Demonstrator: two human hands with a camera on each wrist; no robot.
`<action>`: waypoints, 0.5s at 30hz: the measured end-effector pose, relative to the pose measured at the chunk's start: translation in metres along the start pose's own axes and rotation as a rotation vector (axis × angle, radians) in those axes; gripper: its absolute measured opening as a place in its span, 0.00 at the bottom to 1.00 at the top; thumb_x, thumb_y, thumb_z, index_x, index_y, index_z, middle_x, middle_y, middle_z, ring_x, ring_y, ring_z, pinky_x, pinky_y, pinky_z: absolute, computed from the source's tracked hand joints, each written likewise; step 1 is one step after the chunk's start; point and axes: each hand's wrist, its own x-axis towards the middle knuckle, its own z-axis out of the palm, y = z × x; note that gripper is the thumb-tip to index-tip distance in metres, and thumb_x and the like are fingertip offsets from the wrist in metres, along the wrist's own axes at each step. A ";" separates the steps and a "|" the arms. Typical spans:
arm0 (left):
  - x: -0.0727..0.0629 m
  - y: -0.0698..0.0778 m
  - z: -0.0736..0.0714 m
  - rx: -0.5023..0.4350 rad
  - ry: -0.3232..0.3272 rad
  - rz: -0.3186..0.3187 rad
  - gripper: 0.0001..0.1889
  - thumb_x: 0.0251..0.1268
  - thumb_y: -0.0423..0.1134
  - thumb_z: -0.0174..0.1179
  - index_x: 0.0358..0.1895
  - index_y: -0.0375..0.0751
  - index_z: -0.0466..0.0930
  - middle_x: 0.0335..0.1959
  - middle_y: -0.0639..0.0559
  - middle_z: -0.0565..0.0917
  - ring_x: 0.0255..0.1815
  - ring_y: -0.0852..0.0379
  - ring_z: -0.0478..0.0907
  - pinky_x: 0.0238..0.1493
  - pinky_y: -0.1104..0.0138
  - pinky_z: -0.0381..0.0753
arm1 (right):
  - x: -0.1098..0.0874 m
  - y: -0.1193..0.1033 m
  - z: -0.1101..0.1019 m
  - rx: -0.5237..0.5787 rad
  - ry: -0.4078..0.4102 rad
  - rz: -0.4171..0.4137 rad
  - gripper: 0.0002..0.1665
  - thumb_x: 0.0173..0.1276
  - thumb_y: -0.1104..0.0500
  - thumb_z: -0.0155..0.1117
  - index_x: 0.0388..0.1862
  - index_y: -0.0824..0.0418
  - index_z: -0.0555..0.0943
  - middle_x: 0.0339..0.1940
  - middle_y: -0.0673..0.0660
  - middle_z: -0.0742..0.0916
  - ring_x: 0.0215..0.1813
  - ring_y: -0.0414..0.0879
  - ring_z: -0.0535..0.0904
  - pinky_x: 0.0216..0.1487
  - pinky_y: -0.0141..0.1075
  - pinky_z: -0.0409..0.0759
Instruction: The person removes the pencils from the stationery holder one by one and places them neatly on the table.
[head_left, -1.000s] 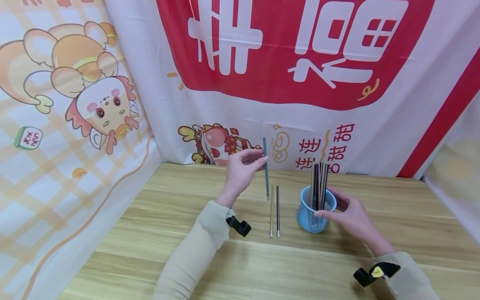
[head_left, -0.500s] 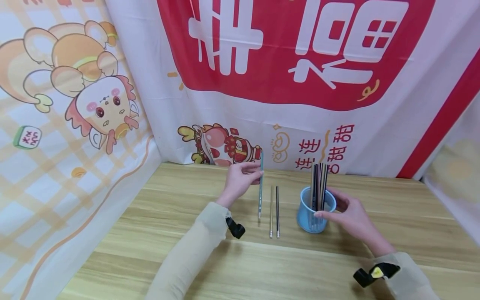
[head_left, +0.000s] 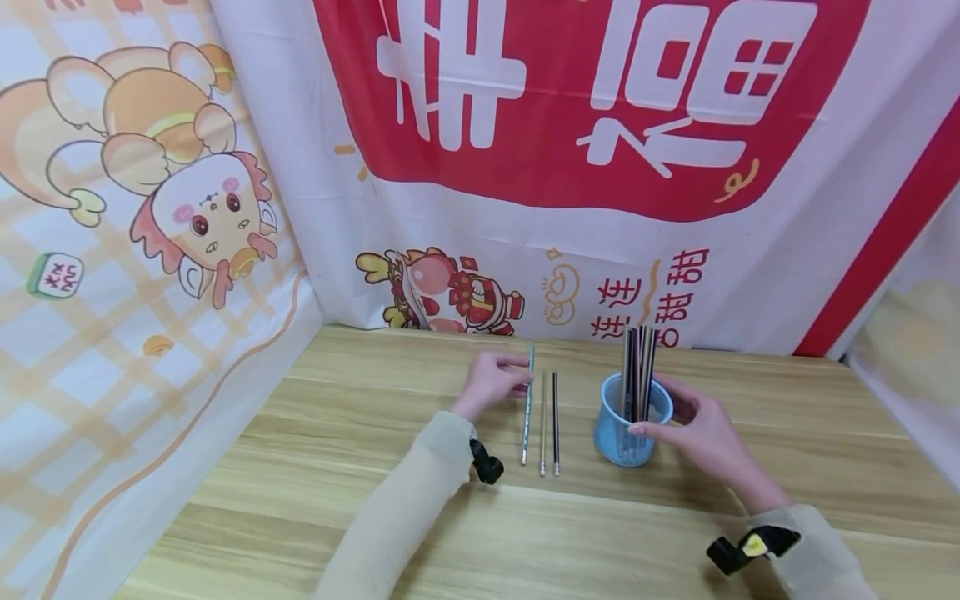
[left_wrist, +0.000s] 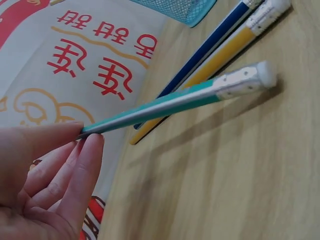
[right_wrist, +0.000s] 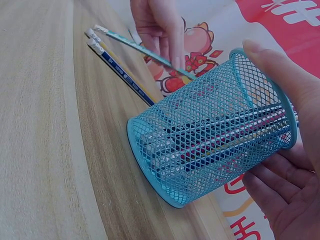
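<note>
My left hand (head_left: 495, 385) pinches a teal pencil (left_wrist: 165, 106) near one end between thumb and fingers. Its white eraser end points towards me, low over the wooden table, with a shadow beneath. Just to its right, a yellow pencil (head_left: 543, 425) and a dark blue pencil (head_left: 556, 425) lie side by side, erasers facing the same way. My right hand (head_left: 701, 425) grips a light blue mesh pencil cup (right_wrist: 210, 130) from the right, thumb at the rim. The cup stands upright on the table, and several pencils (head_left: 637, 367) stick out of its top.
The wood-grain table (head_left: 360, 417) runs back to a white and red printed cloth (head_left: 600, 187) hung behind it. Another printed cloth (head_left: 165, 275) forms the left side. Both wrists wear black camera mounts, one being the left mount (head_left: 487, 463).
My left hand has lowered the teal pencil from up by the back cloth towards the table, bringing it left of the two lying pencils. My right hand and the cup have stayed put.
</note>
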 end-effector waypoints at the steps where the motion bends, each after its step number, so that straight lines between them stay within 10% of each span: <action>1: 0.000 -0.001 0.002 0.011 0.005 -0.013 0.15 0.59 0.28 0.72 0.50 0.36 0.87 0.33 0.46 0.88 0.31 0.50 0.88 0.38 0.60 0.89 | 0.000 0.000 0.000 0.000 0.001 0.000 0.54 0.61 0.43 0.79 0.78 0.64 0.65 0.71 0.68 0.75 0.68 0.64 0.74 0.67 0.53 0.72; 15: -0.008 -0.005 0.013 0.145 0.068 -0.084 0.14 0.59 0.25 0.72 0.49 0.31 0.87 0.32 0.45 0.88 0.27 0.53 0.87 0.29 0.67 0.88 | -0.001 0.000 0.000 -0.007 -0.001 0.003 0.54 0.61 0.42 0.79 0.78 0.63 0.65 0.71 0.68 0.75 0.67 0.63 0.74 0.66 0.54 0.73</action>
